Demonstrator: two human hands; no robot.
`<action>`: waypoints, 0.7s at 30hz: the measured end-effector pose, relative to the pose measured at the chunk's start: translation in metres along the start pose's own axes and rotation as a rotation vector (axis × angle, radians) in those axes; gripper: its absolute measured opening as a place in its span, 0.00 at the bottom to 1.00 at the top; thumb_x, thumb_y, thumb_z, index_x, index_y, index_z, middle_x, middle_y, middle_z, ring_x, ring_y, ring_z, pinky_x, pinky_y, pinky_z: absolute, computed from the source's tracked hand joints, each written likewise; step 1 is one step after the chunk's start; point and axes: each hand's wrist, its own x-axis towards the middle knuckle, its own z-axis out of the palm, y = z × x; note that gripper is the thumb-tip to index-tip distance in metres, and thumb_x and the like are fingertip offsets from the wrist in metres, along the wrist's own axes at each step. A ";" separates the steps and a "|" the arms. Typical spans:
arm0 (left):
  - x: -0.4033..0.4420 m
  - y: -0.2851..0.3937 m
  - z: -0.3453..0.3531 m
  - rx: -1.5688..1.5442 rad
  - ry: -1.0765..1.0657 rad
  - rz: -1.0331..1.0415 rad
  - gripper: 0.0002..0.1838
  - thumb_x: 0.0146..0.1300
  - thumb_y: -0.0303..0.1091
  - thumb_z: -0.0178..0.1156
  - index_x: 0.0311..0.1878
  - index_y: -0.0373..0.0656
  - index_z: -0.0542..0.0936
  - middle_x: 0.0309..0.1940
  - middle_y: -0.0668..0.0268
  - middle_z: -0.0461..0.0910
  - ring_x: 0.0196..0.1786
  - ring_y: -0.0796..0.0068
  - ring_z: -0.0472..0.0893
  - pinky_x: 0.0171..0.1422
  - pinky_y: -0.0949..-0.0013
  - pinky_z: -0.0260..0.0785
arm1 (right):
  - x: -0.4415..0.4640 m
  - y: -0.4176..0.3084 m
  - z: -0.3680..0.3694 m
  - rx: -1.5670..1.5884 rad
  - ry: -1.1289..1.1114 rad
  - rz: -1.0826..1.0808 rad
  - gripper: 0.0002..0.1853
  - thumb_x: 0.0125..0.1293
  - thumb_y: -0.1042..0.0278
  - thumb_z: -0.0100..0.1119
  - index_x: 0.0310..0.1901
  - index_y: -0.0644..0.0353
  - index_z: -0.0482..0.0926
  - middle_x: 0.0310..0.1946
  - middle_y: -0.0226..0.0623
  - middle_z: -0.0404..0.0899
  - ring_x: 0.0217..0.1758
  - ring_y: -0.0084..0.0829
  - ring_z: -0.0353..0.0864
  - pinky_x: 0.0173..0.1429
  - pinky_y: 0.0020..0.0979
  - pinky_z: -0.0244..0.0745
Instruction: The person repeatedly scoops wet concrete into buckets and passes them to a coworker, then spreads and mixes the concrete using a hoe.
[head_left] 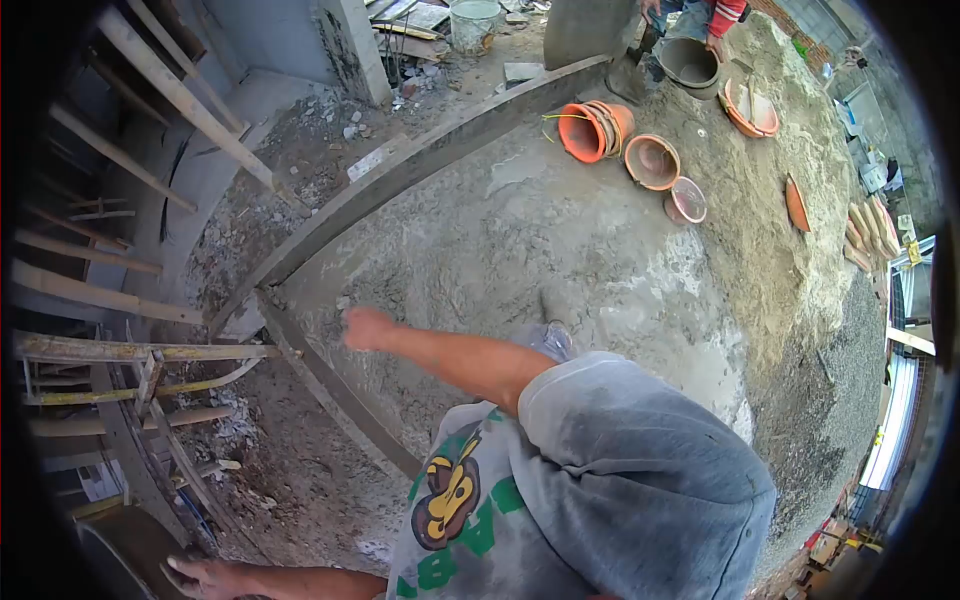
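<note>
My right hand (366, 328) is held out over the wet grey concrete (450, 240), its fingers curled in, with nothing visible in them. My left hand (205, 578) is low at the left, fingers apart, beside the rim of a dark grey container (130, 550); whether it touches the rim is hard to tell. A grey shirt with a printed figure covers my torso. Below my right forearm, a narrow concrete edge (335, 395) meets a longer curved one (440, 145).
Orange buckets (580, 132) and a small pinkish bucket (686, 201) stand at the top right. Another person's hand touches a dark bucket (690, 66) near a sand heap (750, 210). Wooden poles (180, 90) and a yellowish rail (130, 350) stick out at left.
</note>
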 end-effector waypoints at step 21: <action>-0.667 0.422 0.173 -0.453 -1.950 -0.150 0.13 0.59 0.35 0.59 0.41 0.34 0.78 0.28 0.65 0.78 0.31 0.80 0.75 0.35 0.75 0.67 | -0.248 0.567 -0.431 0.106 0.794 0.910 0.22 0.46 0.60 0.56 0.42 0.65 0.78 0.42 0.54 0.78 0.49 0.47 0.77 0.54 0.37 0.71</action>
